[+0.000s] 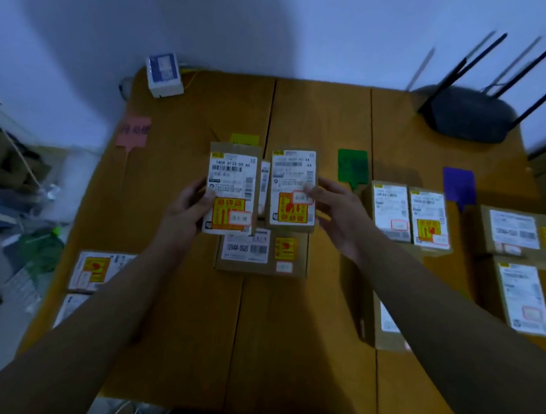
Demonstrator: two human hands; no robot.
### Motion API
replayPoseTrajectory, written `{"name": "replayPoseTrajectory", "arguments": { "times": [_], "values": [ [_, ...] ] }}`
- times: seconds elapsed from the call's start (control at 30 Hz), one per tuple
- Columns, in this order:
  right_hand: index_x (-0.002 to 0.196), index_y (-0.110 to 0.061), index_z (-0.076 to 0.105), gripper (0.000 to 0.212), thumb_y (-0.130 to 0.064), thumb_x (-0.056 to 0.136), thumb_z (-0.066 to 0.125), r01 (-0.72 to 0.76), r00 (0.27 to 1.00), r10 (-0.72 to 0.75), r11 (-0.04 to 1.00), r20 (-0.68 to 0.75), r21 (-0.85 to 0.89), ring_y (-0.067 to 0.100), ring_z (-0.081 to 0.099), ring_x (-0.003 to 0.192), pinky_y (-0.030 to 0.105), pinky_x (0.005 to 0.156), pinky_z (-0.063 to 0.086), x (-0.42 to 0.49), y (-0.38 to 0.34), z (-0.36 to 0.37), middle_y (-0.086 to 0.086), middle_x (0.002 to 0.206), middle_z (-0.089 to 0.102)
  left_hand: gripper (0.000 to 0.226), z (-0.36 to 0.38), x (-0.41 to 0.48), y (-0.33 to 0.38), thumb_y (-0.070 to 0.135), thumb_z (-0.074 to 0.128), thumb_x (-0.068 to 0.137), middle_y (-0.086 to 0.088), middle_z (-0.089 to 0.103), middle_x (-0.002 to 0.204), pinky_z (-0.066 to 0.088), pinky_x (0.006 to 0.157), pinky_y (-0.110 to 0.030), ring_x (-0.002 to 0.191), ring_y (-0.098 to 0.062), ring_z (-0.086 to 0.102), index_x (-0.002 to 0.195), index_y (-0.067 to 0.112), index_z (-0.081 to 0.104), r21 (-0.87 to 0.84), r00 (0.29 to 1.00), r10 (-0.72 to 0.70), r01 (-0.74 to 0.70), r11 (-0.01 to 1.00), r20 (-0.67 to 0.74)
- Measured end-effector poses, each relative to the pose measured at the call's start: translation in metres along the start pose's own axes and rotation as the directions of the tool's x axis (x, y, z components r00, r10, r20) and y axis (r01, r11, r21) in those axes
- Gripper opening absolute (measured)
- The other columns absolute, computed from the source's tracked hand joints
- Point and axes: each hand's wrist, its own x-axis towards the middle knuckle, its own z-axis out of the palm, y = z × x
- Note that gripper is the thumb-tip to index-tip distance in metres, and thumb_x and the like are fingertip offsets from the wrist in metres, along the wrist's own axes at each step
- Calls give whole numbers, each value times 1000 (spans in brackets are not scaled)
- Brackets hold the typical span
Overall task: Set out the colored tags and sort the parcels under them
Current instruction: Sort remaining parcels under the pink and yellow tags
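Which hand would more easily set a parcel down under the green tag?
Right. The right hand holds a parcel just beside the green tag; the left hand is farther away.

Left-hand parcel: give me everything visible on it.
The left-hand parcel is a small brown cardboard box, held long side up, face to the camera. A white shipping label with barcodes covers most of that face; low on it sit an orange-yellow sticker with red marks and a small red-bordered white one. The left hand grips its left edge, thumb on the label. It stands beside the right-hand parcel, apart from it.
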Motion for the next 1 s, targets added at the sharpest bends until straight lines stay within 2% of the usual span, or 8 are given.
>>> {"name": "replayPoseTrajectory", "arguments": {
  "times": [0.23,0.4,0.47,0.53,0.63,0.77,0.87,1.0],
  "values": [
    [131,-9,67,32,-18,101,70,-65,976,43,993,-214,-96,18,78,100,25,69,61,66,-12,-8,8,118,79,47,-2,2,-17,27,61,103,-5,76,127,64,79,-34,109,-25,76,150,24,53,-102,993,-16,4,995,-115],
    [105,-16,70,5,-19,101,69,-147,951,73,961,-300,-235,18,77,92,26,64,57,94,3,-8,7,108,79,45,-20,-15,-25,25,58,105,-8,75,127,62,86,-42,109,-28,76,150,22,54,-118,988,-40,23,993,-148],
    [106,-14,71,7,-18,101,70,-169,948,79,946,-308,-277,16,77,86,26,61,60,101,16,-4,8,105,79,43,-31,-20,-29,24,59,104,-5,77,123,65,80,-37,104,-24,78,147,25,55,-119,985,-42,22,993,-166],
    [120,-7,72,24,-21,101,70,-189,943,77,924,-323,-332,25,77,96,39,78,66,105,28,-3,12,110,79,44,-38,-24,-33,25,60,104,-5,77,122,65,79,-38,101,-23,79,148,28,54,-123,981,-57,34,992,-184],
    [131,-2,69,42,-32,101,70,-189,933,28,887,-359,-422,38,72,114,56,104,57,107,41,0,17,122,76,47,-54,-28,-35,26,60,104,-6,76,126,61,90,-47,106,-26,78,151,26,53,-135,979,-73,47,990,-189],
    [129,-7,74,45,-33,92,78,-146,896,-169,763,-412,-630,39,71,116,53,102,56,100,48,13,21,124,76,46,-85,-34,-29,25,59,104,-7,75,129,63,86,-43,108,-26,77,150,19,53,-156,976,-63,31,987,-210],
    [137,-7,66,56,-34,89,78,-115,779,-419,636,-467,-763,41,64,122,48,102,51,85,52,38,24,132,67,45,-125,-39,-19,23,56,106,-6,76,128,64,87,-42,106,-25,77,150,16,53,-170,969,-43,1,985,-243],
    [132,-7,64,45,-22,91,76,162,710,-654,511,-260,-844,40,60,118,51,102,47,57,70,103,25,128,59,41,-187,-46,-9,22,56,107,-9,78,121,62,90,-50,105,-32,77,147,15,55,-169,961,-46,-1,986,-274]
  ]
}}
